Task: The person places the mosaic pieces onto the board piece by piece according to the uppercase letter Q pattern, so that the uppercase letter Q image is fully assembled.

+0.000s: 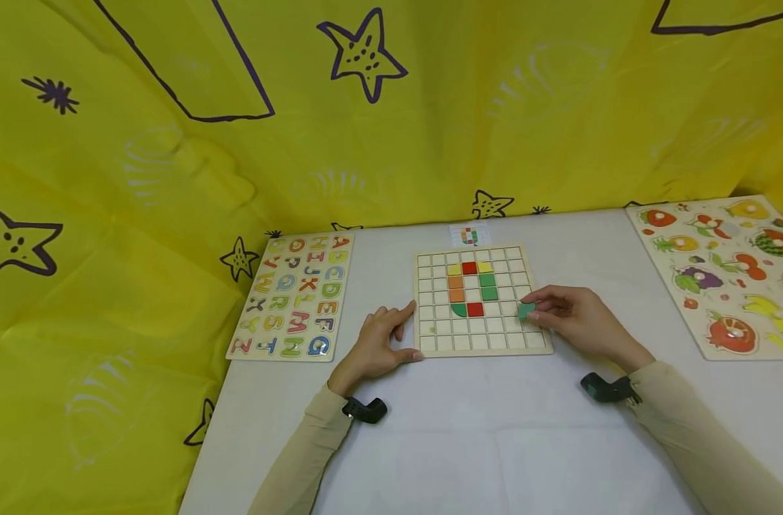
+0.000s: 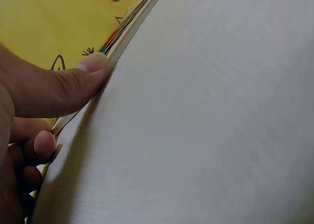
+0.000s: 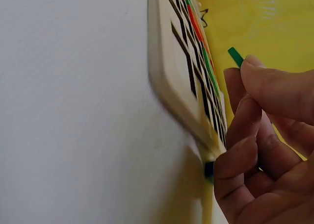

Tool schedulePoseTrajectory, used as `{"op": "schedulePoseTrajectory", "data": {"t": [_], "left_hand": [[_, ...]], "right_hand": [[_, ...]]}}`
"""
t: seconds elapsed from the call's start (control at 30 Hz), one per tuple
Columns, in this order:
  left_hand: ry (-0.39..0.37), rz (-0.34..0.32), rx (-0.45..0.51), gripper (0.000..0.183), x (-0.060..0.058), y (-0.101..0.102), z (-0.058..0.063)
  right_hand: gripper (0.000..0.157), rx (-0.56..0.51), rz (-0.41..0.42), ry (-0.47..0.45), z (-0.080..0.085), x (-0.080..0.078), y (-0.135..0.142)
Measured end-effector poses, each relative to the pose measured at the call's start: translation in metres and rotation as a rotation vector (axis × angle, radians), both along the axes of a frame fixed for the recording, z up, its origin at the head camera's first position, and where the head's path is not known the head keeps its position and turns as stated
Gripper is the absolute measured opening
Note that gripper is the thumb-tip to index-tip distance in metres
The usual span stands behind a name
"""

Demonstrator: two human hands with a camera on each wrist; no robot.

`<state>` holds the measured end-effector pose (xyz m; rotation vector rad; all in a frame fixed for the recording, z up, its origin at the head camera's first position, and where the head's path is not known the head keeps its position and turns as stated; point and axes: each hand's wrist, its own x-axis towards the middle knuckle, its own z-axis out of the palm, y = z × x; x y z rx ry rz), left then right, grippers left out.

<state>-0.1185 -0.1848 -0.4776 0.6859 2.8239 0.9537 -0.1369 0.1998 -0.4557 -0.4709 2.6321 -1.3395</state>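
A wooden grid board [image 1: 516,342] lies in the middle of the table, with red, orange, yellow and green tiles forming a ring in its upper middle cells. My right hand [image 1: 575,322] is over the board's right side, pinching a small green tile [image 1: 525,310] between thumb and fingertips. In the right wrist view the green tile [image 3: 236,57] shows edge-on, raised above the board. My left hand [image 1: 376,345] rests at the board's left side, index finger touching the left edge and thumb at the near left corner; its other fingers are bent inward.
Behind the board lies a small pattern card [image 1: 458,234] with a coloured ring printed on it. An alphabet puzzle board [image 1: 278,300] is to the left, a fruit puzzle board [image 1: 701,247] to the right. Yellow patterned cloth [image 1: 430,143] hangs behind the white table [image 1: 469,443].
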Motion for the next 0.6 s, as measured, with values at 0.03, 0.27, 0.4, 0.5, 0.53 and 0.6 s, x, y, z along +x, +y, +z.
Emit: {"op": "schedulePoseTrajectory", "data": {"t": [0.03,0.27,0.4,0.5,0.53,0.6], "left_hand": [[-0.001,0.001,0.0,0.095,0.0,0.0,0.0],[0.007,-0.006,0.002,0.095,0.0,0.0,0.0],[0.009,-0.005,0.001,0.095,0.0,0.001,0.0],[0.007,0.001,0.003,0.095,0.0,0.0,0.0],[0.005,0.002,0.005,0.095,-0.001,0.0,0.0],[0.004,0.004,0.005,0.095,-0.001,0.0,0.0]], "right_hand": [[0.025,-0.003,-0.003,0.007,0.0,-0.002,-0.004],[0.02,0.02,0.036,0.034,0.003,-0.012,-0.028],[0.017,0.07,0.063,0.034,0.003,-0.016,-0.036],[0.016,0.097,0.07,0.037,0.003,-0.018,-0.04],[0.016,0.105,0.069,0.038,0.003,-0.019,-0.041],[0.017,0.119,0.069,0.038,0.002,-0.02,-0.043]]}}
